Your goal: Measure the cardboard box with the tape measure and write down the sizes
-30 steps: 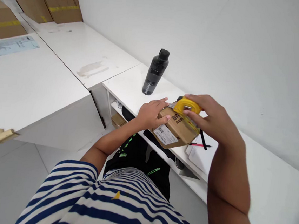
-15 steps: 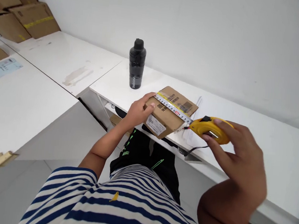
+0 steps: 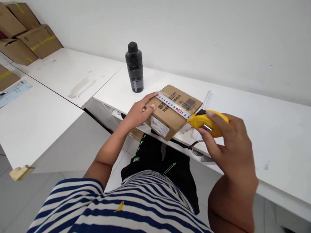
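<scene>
White laminate desk [image 3: 254,115] carries a small brown cardboard box [image 3: 168,120] at its front edge, not far from the left corner. A black plastic bottle [image 3: 135,67] stands upright behind the box, apart from it, nearer to the left edge. The left hand [image 3: 138,111] is closed on the left end of the box. The right hand [image 3: 229,145] grips a yellow tape measure [image 3: 206,119] just beside the box's right side. Its white numbered tape [image 3: 173,105] lies stretched across the box top.

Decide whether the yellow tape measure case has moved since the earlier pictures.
Yes. The yellow tape measure case went rightward, from over the brown cardboard box to past its right edge.
</scene>
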`<state>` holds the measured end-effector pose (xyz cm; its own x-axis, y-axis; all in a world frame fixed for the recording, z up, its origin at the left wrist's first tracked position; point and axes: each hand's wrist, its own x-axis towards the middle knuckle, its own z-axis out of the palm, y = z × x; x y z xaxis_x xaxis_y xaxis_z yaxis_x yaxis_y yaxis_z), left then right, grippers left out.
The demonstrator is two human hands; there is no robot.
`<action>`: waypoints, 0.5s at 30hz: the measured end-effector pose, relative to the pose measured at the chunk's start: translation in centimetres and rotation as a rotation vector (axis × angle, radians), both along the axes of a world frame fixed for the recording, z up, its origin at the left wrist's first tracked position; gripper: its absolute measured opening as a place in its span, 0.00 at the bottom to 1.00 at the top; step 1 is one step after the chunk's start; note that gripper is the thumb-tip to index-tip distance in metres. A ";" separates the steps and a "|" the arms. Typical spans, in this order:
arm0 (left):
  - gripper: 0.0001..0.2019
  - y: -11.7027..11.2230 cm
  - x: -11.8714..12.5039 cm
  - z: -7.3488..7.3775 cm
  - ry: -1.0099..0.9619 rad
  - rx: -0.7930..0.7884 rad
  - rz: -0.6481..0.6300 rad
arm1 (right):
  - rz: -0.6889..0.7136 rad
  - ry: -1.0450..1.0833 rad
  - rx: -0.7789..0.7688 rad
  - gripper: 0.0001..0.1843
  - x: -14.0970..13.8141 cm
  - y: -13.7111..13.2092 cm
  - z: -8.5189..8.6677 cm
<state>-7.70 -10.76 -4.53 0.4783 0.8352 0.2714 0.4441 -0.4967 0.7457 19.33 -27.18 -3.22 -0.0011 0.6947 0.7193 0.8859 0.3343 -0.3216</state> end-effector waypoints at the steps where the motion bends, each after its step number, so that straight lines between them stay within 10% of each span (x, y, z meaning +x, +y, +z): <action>1: 0.29 0.0 0.0 0.0 -0.002 -0.001 0.001 | -0.006 -0.003 0.034 0.39 -0.1 0.1 -0.4; 15: 0.28 0.0 0.4 -0.7 -0.021 0.068 0.019 | 0.105 0.112 0.253 0.47 -1.0 1.6 -2.1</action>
<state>-7.33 -10.74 -5.25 0.4565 0.8231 0.3379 0.4382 -0.5385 0.7197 18.31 -25.54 -5.34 0.0257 0.4933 0.8695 0.8061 0.5042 -0.3099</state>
